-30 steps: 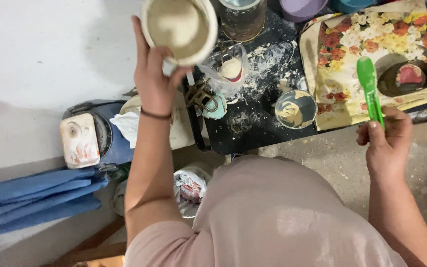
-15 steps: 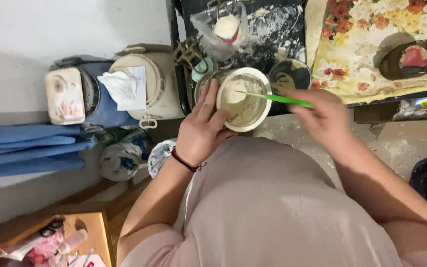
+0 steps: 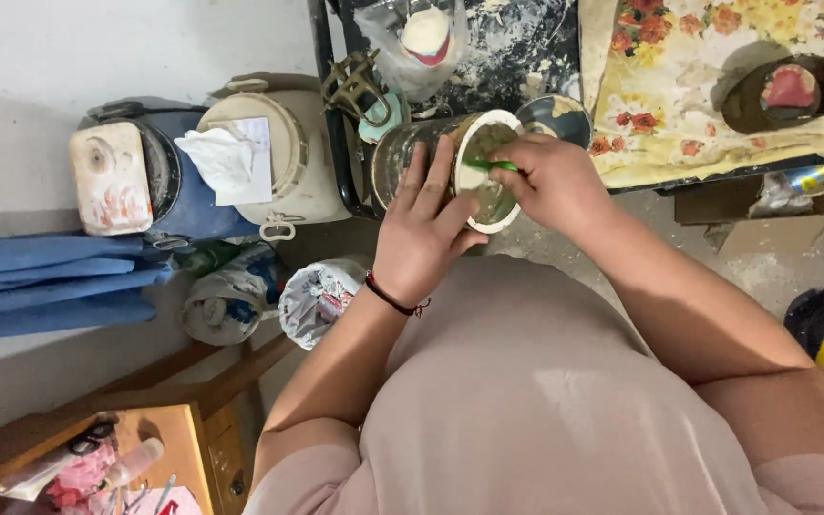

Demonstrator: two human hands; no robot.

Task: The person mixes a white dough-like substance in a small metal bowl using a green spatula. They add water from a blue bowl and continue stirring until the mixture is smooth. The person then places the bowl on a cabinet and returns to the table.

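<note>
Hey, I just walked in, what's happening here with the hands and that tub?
A person holds a round tub tipped on its side with the left hand wrapped around its wall. The right hand works a green tool inside its open mouth, which is coated with pale paste. This happens at the edge of a dark, splattered table, beside a floral cloth.

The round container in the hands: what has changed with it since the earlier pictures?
The left hand brought the round container down from high over the table to the body and tipped it onto its side. The right hand moved in from the right with the green tool, which now reaches inside it. The floral cloth and cream canister look unmoved.
</note>
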